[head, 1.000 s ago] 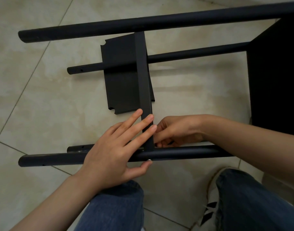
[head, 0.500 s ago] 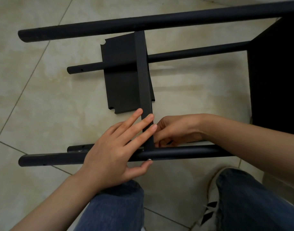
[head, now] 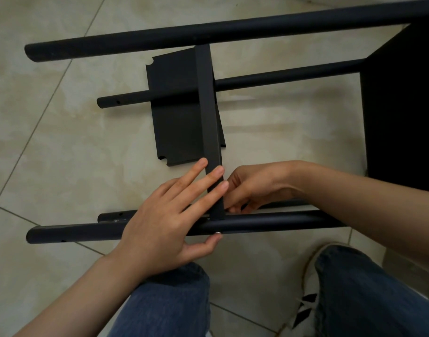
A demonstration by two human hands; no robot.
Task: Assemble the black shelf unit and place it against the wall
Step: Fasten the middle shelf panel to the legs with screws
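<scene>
The shelf unit (head: 400, 105) lies on its side on the tiled floor (head: 62, 147), its solid dark end at my right and its poles running leftward to open ends. A loose shelf board (head: 184, 117) stands on edge between the far pole (head: 208, 32) and the near pole (head: 281, 222), its narrow top edge facing me and its lower end butted against the near pole. My left hand (head: 164, 220) is released and flat: the fingers (head: 203, 188) lie straight across the board's edge, while the thumb (head: 208, 242) reaches under the near pole and touches a small silver screw (head: 217, 232) there. My right hand (head: 254, 188) sits just behind the board with its fingers curled down at the joint; I cannot tell whether it grasps anything. Bare floor lies open to the left of the board, between the poles. My knees (head: 172, 300) sit just below the near pole.
</scene>
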